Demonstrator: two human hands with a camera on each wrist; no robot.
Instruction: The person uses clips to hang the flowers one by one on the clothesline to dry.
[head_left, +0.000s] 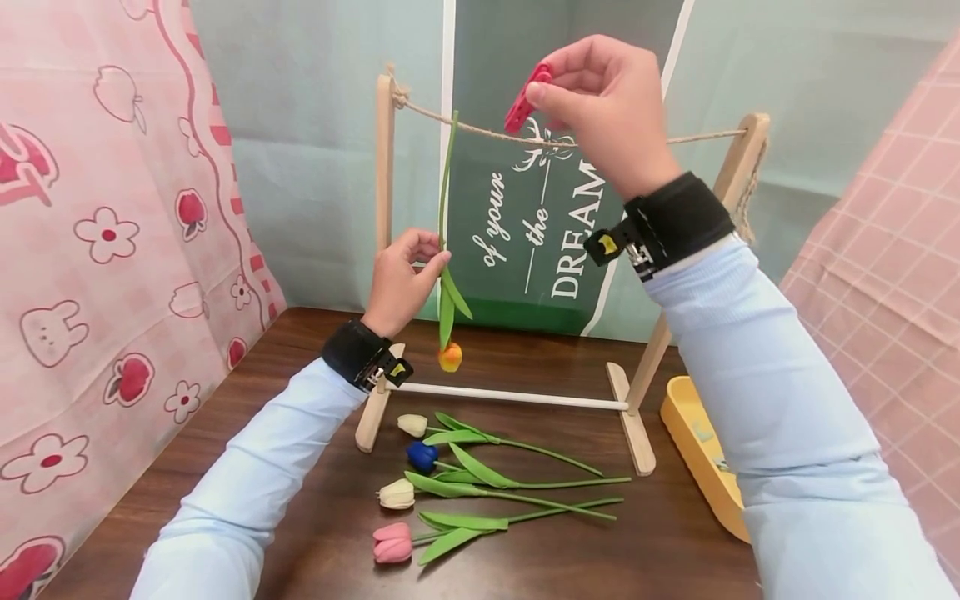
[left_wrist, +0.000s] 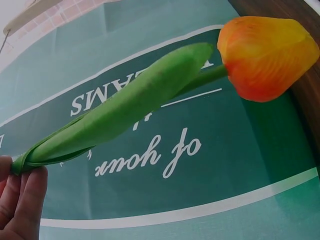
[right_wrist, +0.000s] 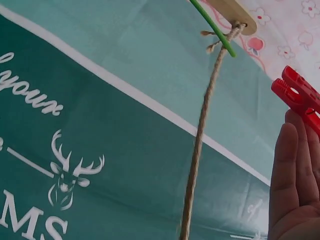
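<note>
Holds an orange-and-yellow artificial tulip (head_left: pixel 447 312) upside down near the left wooden post (head_left: pixel 385 158), pinched between thumb and fingers of the left hand (head_left: pixel 405 279) at the base of its leaves (left_wrist: pixel 135 100). Has the long axis close to vertical, with the bare stem (head_left: pixel 448 167) pointing up past the twine (right_wrist: pixel 201 130) and crossing it in the head view. Cannot tell of any contact between stem and twine. Pinches a red clothespin (head_left: pixel 527 100) in the right hand (head_left: pixel 611 100), right of the stem's tip and at about its height, tilted with the lower end toward the left. Appears, in the head view, to have the right hand nearer to that tip, the left nearer to the bloom (head_left: pixel 450 357). Below, on the brown tabletop (head_left: pixel 322 542): white (head_left: pixel 412 425), blue (head_left: pixel 422 456), white (head_left: pixel 396 495) and pink tulips (head_left: pixel 392 543), stems rightward. Farther right, a yellow container (head_left: pixel 693 462) beside the right wooden foot (head_left: pixel 632 421).
</note>
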